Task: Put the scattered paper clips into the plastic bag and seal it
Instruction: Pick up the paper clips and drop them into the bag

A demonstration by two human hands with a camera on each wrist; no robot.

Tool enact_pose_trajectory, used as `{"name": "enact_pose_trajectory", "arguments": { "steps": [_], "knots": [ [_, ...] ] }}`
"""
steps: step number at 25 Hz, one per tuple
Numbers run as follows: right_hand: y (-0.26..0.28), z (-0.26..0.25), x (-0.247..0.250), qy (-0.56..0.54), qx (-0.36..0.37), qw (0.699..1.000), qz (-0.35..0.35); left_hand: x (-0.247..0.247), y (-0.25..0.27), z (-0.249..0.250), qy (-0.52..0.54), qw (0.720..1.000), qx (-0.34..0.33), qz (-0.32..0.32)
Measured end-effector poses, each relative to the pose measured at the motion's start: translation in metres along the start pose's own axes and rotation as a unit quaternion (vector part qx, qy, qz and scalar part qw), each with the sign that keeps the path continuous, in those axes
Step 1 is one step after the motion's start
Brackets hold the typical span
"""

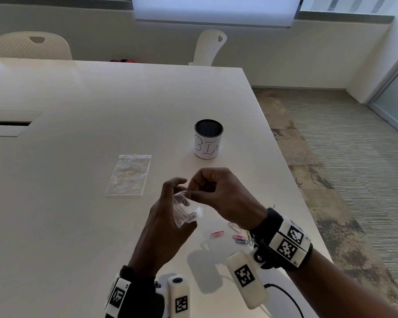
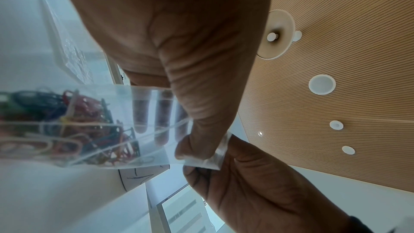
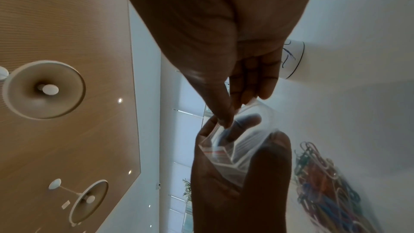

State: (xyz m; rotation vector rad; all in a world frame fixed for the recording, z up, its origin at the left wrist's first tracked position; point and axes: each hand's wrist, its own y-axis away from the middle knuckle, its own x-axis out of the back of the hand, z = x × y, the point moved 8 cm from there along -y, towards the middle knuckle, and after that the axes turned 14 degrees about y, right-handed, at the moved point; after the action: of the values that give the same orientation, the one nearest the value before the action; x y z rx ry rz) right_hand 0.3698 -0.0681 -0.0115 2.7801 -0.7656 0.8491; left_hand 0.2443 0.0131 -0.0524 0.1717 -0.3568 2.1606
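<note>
My left hand holds a small clear plastic bag upright above the table, thumb in front and fingers behind it. Inside the bag lies a heap of coloured paper clips. My right hand pinches the bag's top edge between thumb and fingers, and the right wrist view shows that mouth standing partly apart. Several loose clips lie on the table under my right wrist, among them a pink one.
A second clear bag lies flat to the left. A black mesh cup with a white label reading "BIN" stands behind my hands. The table's right edge runs close by. Two chairs stand at the far side.
</note>
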Motion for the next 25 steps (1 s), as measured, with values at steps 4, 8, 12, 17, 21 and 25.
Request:
{"name": "enact_pose_trajectory", "arguments": {
  "steps": [4,8,12,17,21,25],
  "knots": [
    [0.003,-0.008,0.010,-0.039,0.018,0.999,0.003,-0.001,0.000,0.002,0.006,1.000,-0.011,0.002],
    [0.013,-0.020,0.029,0.058,0.047,0.996,0.057,0.000,0.000,0.001,0.008,1.000,-0.015,0.005],
    [0.024,-0.030,0.022,0.154,0.081,0.984,0.048,-0.001,-0.001,0.000,0.009,1.000,-0.010,0.002],
    [0.030,-0.024,0.024,0.190,0.081,0.976,0.064,-0.004,-0.001,0.000,0.011,1.000,-0.006,-0.003],
    [0.044,0.018,0.068,0.228,0.001,0.969,0.098,-0.008,0.000,-0.001,0.020,1.000,-0.014,-0.007],
    [0.074,0.073,0.081,0.314,-0.098,0.944,0.011,-0.012,-0.001,0.000,0.021,0.999,-0.024,-0.007]
  ]
}}
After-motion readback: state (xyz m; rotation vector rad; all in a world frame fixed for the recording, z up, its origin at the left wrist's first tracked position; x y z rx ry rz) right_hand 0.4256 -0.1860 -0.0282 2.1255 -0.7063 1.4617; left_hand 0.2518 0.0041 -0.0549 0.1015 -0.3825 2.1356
